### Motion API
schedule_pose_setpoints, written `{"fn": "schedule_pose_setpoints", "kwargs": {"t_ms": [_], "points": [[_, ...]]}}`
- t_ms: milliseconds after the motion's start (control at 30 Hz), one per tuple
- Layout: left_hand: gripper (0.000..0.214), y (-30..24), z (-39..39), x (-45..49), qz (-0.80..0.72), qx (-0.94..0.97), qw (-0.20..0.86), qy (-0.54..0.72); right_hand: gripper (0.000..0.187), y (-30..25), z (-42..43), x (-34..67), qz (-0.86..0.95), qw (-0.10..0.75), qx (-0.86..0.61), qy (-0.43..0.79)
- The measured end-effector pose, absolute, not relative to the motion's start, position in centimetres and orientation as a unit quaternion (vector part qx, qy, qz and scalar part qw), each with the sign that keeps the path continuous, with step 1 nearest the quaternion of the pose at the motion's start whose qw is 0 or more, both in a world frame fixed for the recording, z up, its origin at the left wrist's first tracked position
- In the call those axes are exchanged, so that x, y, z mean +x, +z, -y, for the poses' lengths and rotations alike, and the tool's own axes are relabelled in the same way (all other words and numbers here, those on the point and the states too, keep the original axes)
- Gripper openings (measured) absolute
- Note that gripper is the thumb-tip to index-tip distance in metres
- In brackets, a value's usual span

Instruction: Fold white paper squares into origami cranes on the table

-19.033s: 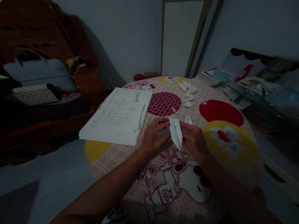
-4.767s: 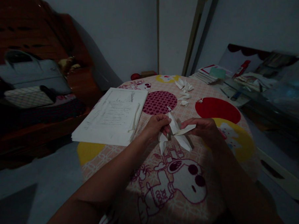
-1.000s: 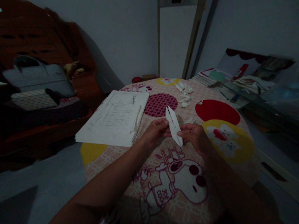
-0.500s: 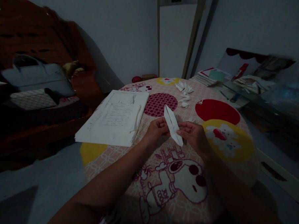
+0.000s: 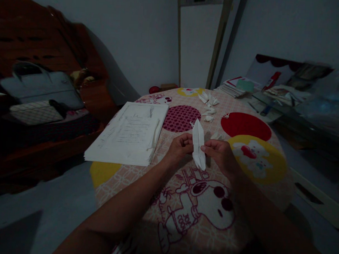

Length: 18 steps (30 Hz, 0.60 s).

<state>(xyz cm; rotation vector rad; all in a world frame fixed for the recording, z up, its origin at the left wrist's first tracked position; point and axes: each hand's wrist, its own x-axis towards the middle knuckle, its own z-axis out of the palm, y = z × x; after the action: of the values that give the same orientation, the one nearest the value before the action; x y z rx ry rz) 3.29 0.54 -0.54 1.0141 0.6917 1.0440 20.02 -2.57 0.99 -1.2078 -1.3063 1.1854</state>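
Note:
A narrow piece of folded white paper (image 5: 198, 141), pointed at both ends, is held up over the round table between my two hands. My left hand (image 5: 179, 148) pinches its left edge between thumb and fingers. From the other side, my right hand (image 5: 217, 151) grips the right edge, thumb toward me. Beyond the hands, several small folded white paper pieces (image 5: 209, 100) lie on the patterned tablecloth (image 5: 209, 241). One more white paper piece (image 5: 216, 136) rests just behind my right hand, partly hidden.
A thick stack of printed sheets (image 5: 124, 140) lies on the table's left side. Left of the table is a wooden seat (image 5: 87, 89) with a light handbag (image 5: 44, 86). To the right, a glass-topped table (image 5: 293, 112) bears papers. A tall white appliance (image 5: 199, 46) stands behind.
The folded paper has turned from a slant to nearly upright and moved slightly right at its top. Both hands keep their hold, with small finger shifts.

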Motion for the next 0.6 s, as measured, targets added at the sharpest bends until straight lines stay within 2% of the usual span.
{"fn": "schedule_pose_setpoints", "kwargs": {"t_ms": [200,433,600], "points": [[0.033,-1.06,-0.66,3.56,-0.301,0.452,0.694,0.473,0.028,1.1,2.66,19.9,0.565,0.475,-0.498,0.455],[0.042,-1.05,-1.03,3.39,-0.328,0.488,0.609,0.532,0.025,1.25,2.78,19.89,0.543,0.488,-0.496,0.47],[0.028,-1.12,-0.88,3.31,-0.326,0.516,0.597,0.521,0.023,1.31,2.77,20.07,0.532,0.485,-0.51,0.472]]}}
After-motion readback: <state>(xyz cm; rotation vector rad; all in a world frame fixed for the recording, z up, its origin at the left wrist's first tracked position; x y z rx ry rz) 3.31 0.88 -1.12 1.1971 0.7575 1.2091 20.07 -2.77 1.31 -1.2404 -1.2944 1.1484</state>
